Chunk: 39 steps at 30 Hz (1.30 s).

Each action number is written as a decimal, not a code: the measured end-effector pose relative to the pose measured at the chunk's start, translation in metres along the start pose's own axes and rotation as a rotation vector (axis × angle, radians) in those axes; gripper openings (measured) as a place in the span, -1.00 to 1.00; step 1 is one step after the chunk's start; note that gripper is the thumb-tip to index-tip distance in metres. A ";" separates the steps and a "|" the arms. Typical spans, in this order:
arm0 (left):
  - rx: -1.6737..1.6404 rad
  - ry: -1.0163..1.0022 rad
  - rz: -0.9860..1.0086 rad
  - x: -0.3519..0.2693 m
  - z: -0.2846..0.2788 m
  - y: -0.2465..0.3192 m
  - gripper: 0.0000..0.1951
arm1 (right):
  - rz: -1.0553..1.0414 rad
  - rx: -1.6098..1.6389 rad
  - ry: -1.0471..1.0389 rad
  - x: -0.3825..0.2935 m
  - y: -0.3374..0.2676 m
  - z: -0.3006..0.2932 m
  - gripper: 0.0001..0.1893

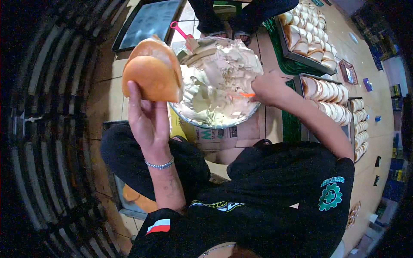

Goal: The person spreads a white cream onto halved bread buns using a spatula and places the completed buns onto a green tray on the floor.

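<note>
My left hand holds up a split bread bun, its golden crust towards me, at the left edge of a large bowl. The round bowl is heaped with pale cream. My right hand is closed around an orange tool at the bowl's right side; the tool's far part is sunk in or hidden by the cream. A pink-handled spatula leans at the bowl's back left, its head against the cream.
Trays of cream-filled buns stand on the right. An empty-looking dark-rimmed tray lies at back left; another tray with bread is beside my left leg. A person's feet are behind the bowl. Slatted racks stand left.
</note>
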State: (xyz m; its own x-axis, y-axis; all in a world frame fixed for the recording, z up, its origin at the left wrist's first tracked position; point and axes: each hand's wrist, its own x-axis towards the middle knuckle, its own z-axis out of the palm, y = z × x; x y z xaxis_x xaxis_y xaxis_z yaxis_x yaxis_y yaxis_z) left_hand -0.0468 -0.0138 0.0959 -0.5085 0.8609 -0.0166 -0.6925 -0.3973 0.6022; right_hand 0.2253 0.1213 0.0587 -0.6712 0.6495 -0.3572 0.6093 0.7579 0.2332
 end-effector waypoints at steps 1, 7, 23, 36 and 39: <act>-0.061 0.012 -0.029 -0.002 -0.002 0.001 -0.54 | -0.038 0.035 -0.062 0.003 -0.004 0.015 -0.84; -0.126 0.004 -0.127 0.001 -0.029 0.001 -0.61 | -0.082 -0.058 0.090 0.019 0.007 0.045 -0.86; -0.465 -0.280 -0.208 0.005 -0.043 0.007 -0.55 | -0.107 0.288 -0.342 0.027 0.024 0.031 -0.84; -0.244 0.235 -0.157 0.005 -0.010 0.009 -0.58 | -0.086 0.359 -0.274 -0.007 0.024 0.049 -0.70; -0.310 0.001 -0.193 0.005 -0.025 0.008 -0.64 | -0.227 0.204 0.005 -0.050 0.005 0.099 -0.44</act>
State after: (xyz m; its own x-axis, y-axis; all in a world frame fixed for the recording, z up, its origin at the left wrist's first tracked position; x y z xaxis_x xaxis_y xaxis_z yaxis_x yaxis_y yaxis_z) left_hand -0.0678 -0.0205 0.0805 -0.3538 0.9292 -0.1072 -0.8978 -0.3053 0.3173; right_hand 0.3035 0.0868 -0.0121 -0.8016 0.4657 -0.3750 0.5153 0.8561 -0.0384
